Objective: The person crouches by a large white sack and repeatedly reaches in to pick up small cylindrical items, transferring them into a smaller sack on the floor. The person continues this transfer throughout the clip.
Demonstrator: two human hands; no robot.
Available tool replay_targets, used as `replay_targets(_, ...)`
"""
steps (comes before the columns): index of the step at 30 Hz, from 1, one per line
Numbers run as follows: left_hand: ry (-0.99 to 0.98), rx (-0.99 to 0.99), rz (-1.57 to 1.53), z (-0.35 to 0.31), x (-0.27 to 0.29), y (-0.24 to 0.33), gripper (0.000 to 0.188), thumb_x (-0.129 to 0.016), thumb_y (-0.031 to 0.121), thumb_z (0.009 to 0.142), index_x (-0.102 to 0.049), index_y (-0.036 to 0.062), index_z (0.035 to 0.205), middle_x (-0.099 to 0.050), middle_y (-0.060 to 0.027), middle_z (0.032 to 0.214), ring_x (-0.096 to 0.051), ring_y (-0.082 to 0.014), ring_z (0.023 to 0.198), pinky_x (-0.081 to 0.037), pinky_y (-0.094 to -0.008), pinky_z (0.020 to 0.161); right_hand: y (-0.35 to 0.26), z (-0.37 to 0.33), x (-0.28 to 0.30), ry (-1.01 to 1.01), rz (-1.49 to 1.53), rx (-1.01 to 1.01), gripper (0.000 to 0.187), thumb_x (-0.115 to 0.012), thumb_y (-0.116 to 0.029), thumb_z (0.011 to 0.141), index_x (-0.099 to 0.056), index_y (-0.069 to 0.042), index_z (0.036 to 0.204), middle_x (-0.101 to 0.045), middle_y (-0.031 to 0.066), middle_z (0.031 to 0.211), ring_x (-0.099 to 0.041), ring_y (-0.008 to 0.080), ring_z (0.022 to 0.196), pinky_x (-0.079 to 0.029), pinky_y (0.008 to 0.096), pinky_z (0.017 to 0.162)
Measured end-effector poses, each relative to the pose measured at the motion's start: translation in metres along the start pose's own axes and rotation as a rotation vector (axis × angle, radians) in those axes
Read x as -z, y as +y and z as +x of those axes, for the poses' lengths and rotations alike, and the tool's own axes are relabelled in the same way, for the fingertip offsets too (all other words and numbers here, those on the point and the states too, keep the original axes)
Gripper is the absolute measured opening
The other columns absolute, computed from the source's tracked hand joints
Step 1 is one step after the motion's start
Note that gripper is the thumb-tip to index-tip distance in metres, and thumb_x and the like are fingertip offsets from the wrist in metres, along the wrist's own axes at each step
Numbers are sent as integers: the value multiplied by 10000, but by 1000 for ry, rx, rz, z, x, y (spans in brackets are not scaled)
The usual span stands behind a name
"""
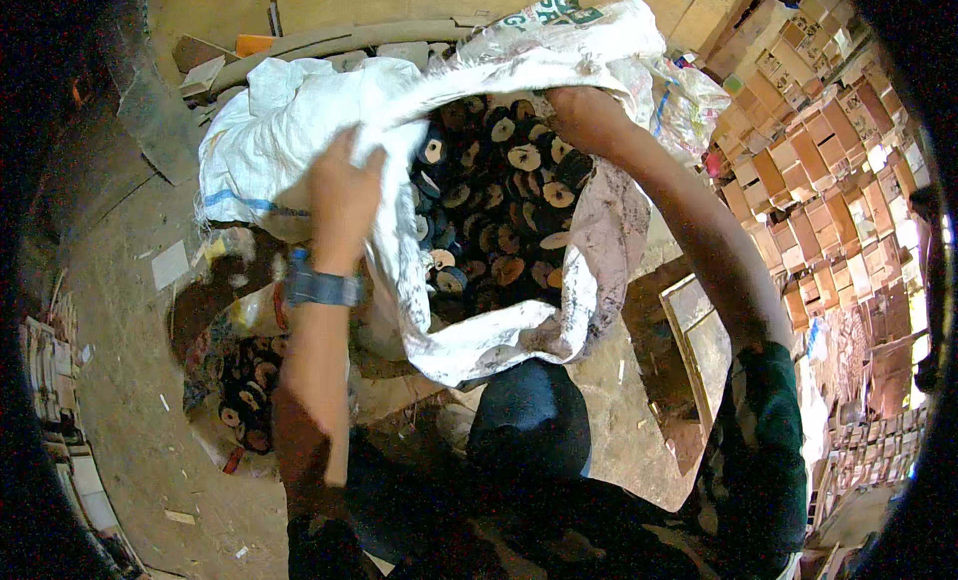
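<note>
A large white woven sack (489,332) stands in front of me with its mouth wide and its rim folded outward. Inside it lie many dark round discs (504,201), several with pale brown faces and a small centre hole. My left hand (344,186), with a dark watch on the wrist, grips the sack's left rim; its fingertips are blurred against the cloth. At the far right of the mouth, my right hand (587,119) is closed on the rim, and its fingertips are partly hidden. The cloth between the two hands is smeared by motion.
A smaller bag (239,325) of similar discs sits on the floor at lower left. My dark-clothed knee (529,420) is close to the sack's near side. A wooden frame (694,330) lies at right, beside rows of stacked brown blocks (818,201).
</note>
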State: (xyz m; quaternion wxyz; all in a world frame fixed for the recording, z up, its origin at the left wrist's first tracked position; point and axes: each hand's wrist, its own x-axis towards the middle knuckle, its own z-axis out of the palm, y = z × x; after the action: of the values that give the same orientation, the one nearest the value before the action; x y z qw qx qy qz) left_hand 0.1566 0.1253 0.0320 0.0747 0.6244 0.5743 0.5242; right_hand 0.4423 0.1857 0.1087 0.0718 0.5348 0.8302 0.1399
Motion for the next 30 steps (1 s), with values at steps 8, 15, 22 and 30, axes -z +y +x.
replay_targets(8,-118,390,-972,17,24,21,351,-641,121,924,-616,-43,1234,-690,-59,1030,-624,-105,846,-497,-231,730,1,31,-60,-131,-162,133,973,-712,-499,761,-271,-54,1506,-423,264,1452,-420,409,1333,-342,457,1124)
replay_targets(15,-79,418,-960,11,31,23,326,-641,108,920,-636,-32,1214,-687,-50,1024,-611,-92,841,-489,-227,744,5,57,-70,-42,-147,108,777,-675,-413,815,-382,-88,1456,-457,226,1435,-450,385,1315,-360,456,1111)
replay_targets(22,-53,339,-967,9,33,22,327,-639,104,916,-635,-47,1206,-682,-41,1001,-593,-81,817,-478,-211,724,3,64,-64,130,-106,44,758,-676,-396,822,-388,-79,1449,-464,231,1424,-460,388,1305,-370,456,1104)
replay_targets(30,-28,314,-1001,12,30,15,317,-642,97,909,-648,-45,1193,-683,-47,996,-593,-86,820,-481,-216,721,5,90,-56,164,-5,31,738,-677,-376,831,-396,-70,1440,-472,237,1412,-471,391,1293,-381,457,1095)
